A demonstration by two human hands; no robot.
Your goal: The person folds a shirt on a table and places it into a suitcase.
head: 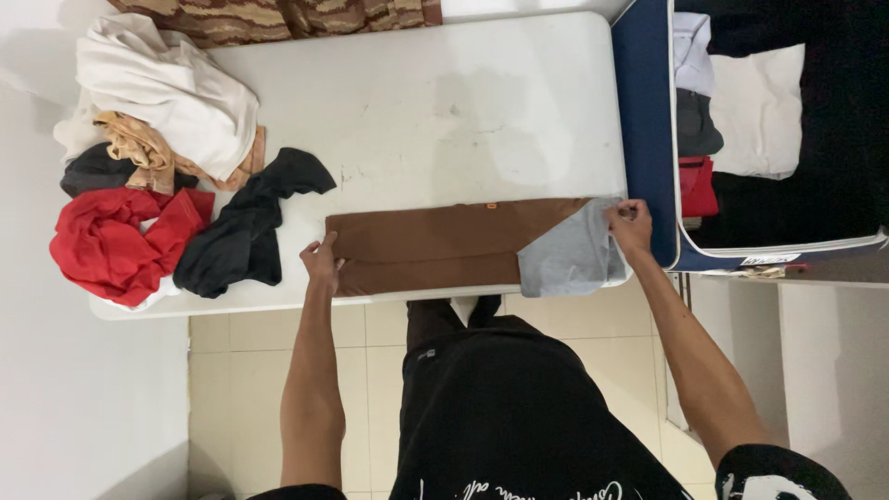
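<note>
Seen from above: a brown garment, folded into a long strip, lying flat along the near edge of a white table. Left hand pressed on the strip's left end, fingers spread flat and gripping nothing. Right hand at the strip's right end, fingers pinched shut on the far corner of the garment's grey part, lifted slightly at the table's right edge. Heaped at the table's left end, well apart from the strip: a red cloth, a black cloth nearest the left hand, a tan piece and a white one. Just beside the table on the right, an open blue suitcase holding folded clothes in white, grey and red. Beyond the far edge, a brown patterned fabric. Below, pale tiled floor and black clothing on the person.
</note>
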